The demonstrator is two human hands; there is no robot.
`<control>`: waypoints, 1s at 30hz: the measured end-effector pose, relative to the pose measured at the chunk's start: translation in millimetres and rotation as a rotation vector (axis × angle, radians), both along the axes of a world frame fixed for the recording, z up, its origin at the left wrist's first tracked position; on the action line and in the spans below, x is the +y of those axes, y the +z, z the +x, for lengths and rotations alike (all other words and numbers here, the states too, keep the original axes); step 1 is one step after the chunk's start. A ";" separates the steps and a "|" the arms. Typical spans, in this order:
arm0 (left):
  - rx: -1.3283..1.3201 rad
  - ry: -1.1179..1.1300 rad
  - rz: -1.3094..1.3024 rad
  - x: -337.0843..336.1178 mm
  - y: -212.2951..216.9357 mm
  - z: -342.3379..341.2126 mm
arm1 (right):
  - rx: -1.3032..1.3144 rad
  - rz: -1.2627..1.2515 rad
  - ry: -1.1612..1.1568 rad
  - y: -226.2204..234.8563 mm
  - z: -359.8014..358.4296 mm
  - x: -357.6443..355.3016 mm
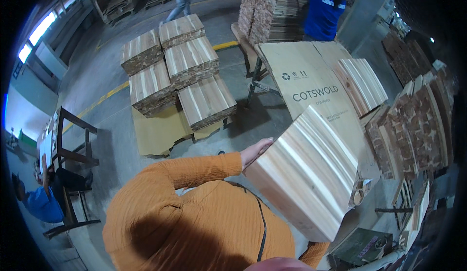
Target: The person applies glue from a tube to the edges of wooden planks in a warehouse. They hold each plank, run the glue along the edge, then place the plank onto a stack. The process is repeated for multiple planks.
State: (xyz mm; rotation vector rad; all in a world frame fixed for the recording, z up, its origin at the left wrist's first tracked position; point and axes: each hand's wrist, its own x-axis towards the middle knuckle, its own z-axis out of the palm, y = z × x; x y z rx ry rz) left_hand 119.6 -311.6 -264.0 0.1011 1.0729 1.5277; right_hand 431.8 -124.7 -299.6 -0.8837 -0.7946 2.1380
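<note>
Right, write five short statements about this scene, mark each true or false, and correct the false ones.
1. The left hand grips a brown-and-cream striped wooden panel. True.
2. The right hand shows on top of that panel. False: it is out of sight.
3. A second striped wooden panel sits at the right side of the flat brown cardboard sheet. True.
4. The wearer's crinkled fabric top is green. False: that top is orange.
5. A person in a blue shirt is beside tall wood stacks. True.
</note>
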 end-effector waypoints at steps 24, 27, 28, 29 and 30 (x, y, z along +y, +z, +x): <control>0.396 0.181 -0.107 -150.0 -78.6 -159.3 | -0.308 0.088 0.260 -23.7 -232.4 -69.2; 0.380 0.266 -0.263 -194.6 -87.7 -204.5 | -0.319 0.101 0.319 -26.9 -289.5 -87.4; 0.368 0.316 -0.267 -209.8 -90.9 -217.4 | -0.326 0.101 0.338 -29.2 -308.3 -94.3; 0.362 0.364 -0.272 -226.0 -91.5 -232.4 | -0.326 0.105 0.356 -32.5 -327.8 -101.3; 0.355 0.413 -0.276 -242.0 -92.1 -246.9 | -0.333 0.109 0.381 -33.5 -344.3 -106.2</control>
